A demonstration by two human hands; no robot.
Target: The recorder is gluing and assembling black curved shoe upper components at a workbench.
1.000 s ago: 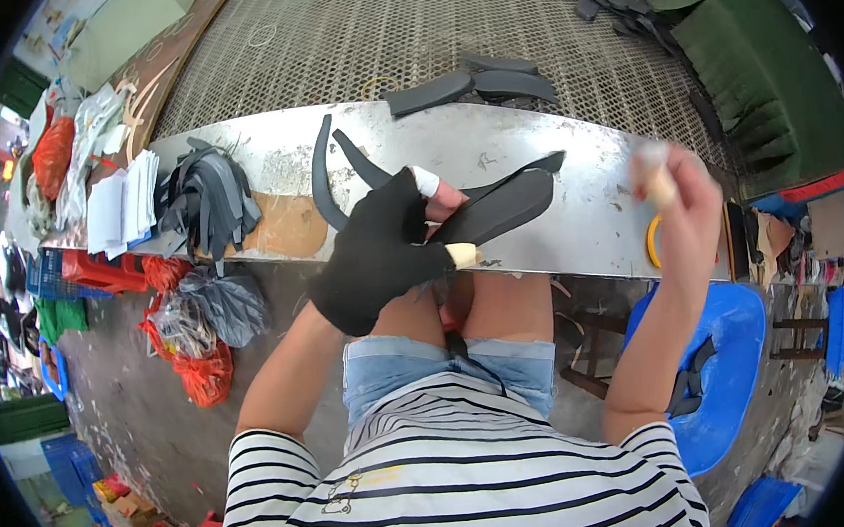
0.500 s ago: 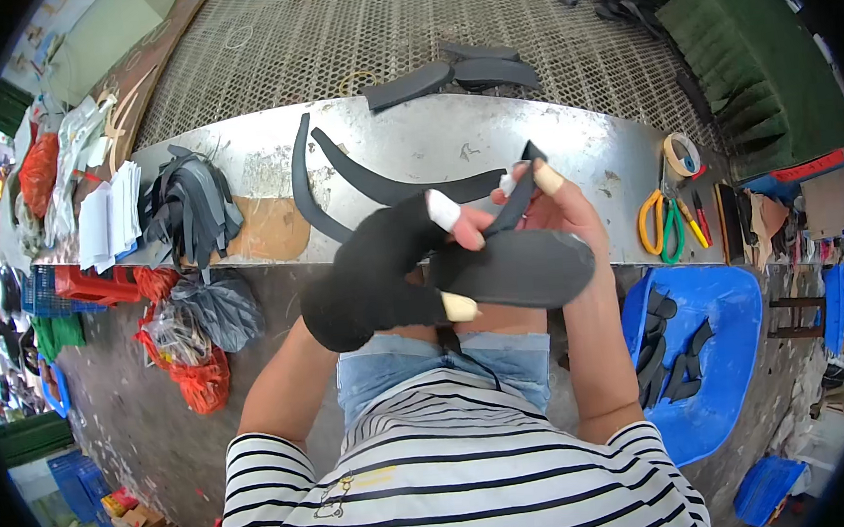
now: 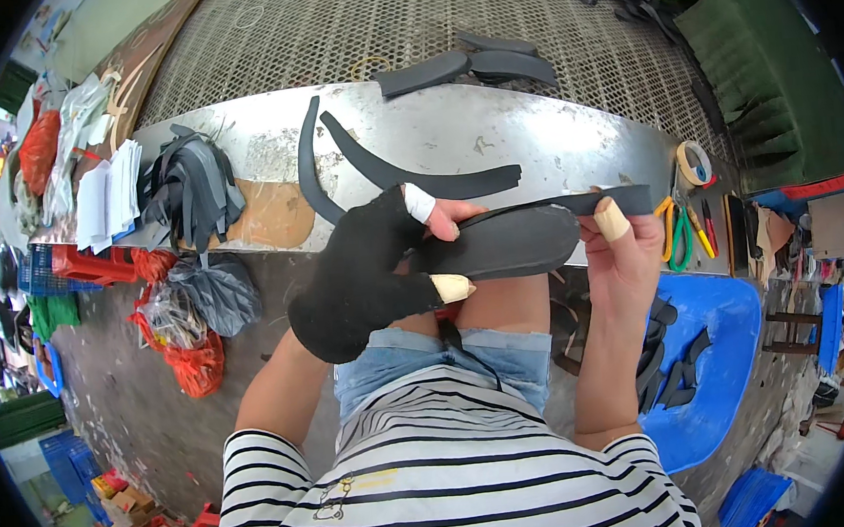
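I count two loose strips (image 3: 465, 182) on the metal bench (image 3: 413, 132), three dark pads (image 3: 514, 67) at its far edge, one tape roll (image 3: 686, 157) on its right end, one sole (image 3: 513, 240) and one band (image 3: 639, 199) over its near edge.

Versus half a second ago, we see the right grip (image 3: 622, 246) shifted from 1 o'clock to 3 o'clock of the oval piece (image 3: 514, 242); the dark strip (image 3: 638, 199), bent up then, now runs straight toward 3 o'clock.
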